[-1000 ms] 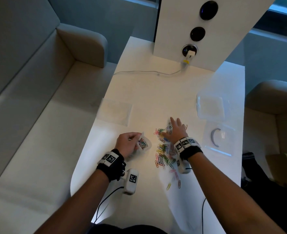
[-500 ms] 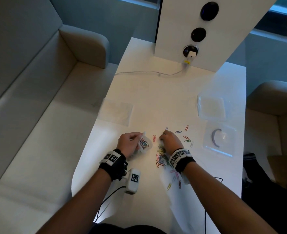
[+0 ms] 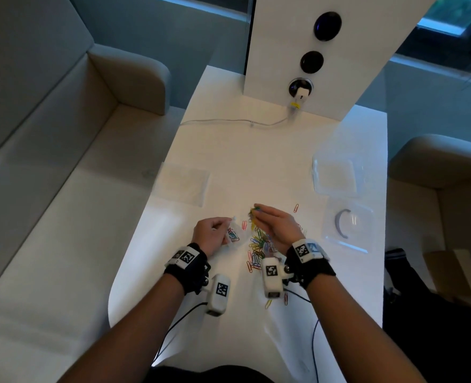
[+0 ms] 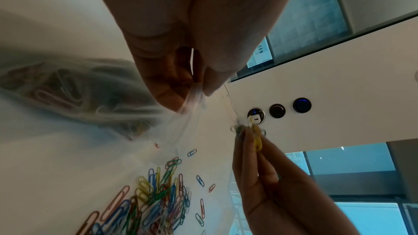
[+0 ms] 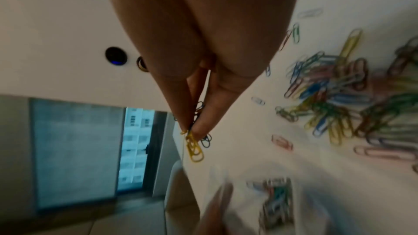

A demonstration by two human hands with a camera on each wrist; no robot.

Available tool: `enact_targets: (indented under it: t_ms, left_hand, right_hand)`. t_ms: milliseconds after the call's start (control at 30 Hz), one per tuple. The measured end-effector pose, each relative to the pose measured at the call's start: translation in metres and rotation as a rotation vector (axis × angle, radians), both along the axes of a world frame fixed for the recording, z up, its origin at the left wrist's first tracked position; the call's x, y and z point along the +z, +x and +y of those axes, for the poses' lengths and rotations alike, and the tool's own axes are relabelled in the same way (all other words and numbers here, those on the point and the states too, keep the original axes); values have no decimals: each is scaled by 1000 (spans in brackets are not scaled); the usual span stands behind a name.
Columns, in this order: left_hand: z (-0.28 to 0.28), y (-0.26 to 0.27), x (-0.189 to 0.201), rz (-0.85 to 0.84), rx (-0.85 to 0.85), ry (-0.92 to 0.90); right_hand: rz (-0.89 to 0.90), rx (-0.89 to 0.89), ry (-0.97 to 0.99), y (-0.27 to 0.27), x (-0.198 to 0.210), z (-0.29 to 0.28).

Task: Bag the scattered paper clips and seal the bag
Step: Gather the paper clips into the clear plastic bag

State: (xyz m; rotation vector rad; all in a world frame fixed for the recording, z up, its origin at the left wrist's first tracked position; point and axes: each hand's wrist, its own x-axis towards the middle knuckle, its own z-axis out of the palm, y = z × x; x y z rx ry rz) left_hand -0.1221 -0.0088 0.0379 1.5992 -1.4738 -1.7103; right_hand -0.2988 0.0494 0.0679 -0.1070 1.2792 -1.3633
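A small clear bag (image 3: 233, 234) with coloured paper clips inside sits on the white table (image 3: 256, 150); my left hand (image 3: 210, 234) pinches its top edge (image 4: 194, 94) between thumb and finger. My right hand (image 3: 274, 225) is lifted above the table just right of the bag and pinches a bunch of clips (image 3: 253, 215), yellow and dark ones hanging from the fingertips (image 5: 194, 142). A pile of loose coloured clips (image 3: 259, 247) lies under the right wrist, with a few strays beside it (image 3: 296, 208). In the right wrist view the bag (image 5: 274, 201) is blurred.
An empty clear bag (image 3: 181, 183) lies at the table's left edge. A clear plastic container (image 3: 335, 175) and a lid with a grey curved piece (image 3: 343, 223) lie at right. A white upright panel with a plugged cable (image 3: 300, 92) stands at the back. Sofa seats flank the table.
My right hand swept over the clips, closed on a bunch of them, and has risen and moved left toward the bag. The left hand has kept its hold on the bag.
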Motion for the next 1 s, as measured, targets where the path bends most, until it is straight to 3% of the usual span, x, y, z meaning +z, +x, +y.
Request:
enact_targets:
  t_ms: [100,267,433,567,700,800,867,1000]
  left_hand:
    - [1,0,2,21,-14,-11]
    - [1,4,5,73,5,15]
    - [-1,8,7,80,20,19]
    - [-7,17,5,80,73,25]
    - [-14,33,4,87,104,41]
    - [-16,42,4,112,132,48]
    - [-16,46,3,106,153,68]
    - [-14,51,1,86,169,74]
  right_hand:
    - [232,146,24,27,-3,0]
    - [908,459,75,56,-17,3]
    - [1010,728,-6,62,-1,4]
    - [910,422,8,24,-3,-1]
    - [1204,272,358,-49,-47,-5]
    - [1211,404,630,-75,-90,-12]
    - [1266,535,694,-64,-99,-19]
    - [1364,792,445,-18,-97,-31]
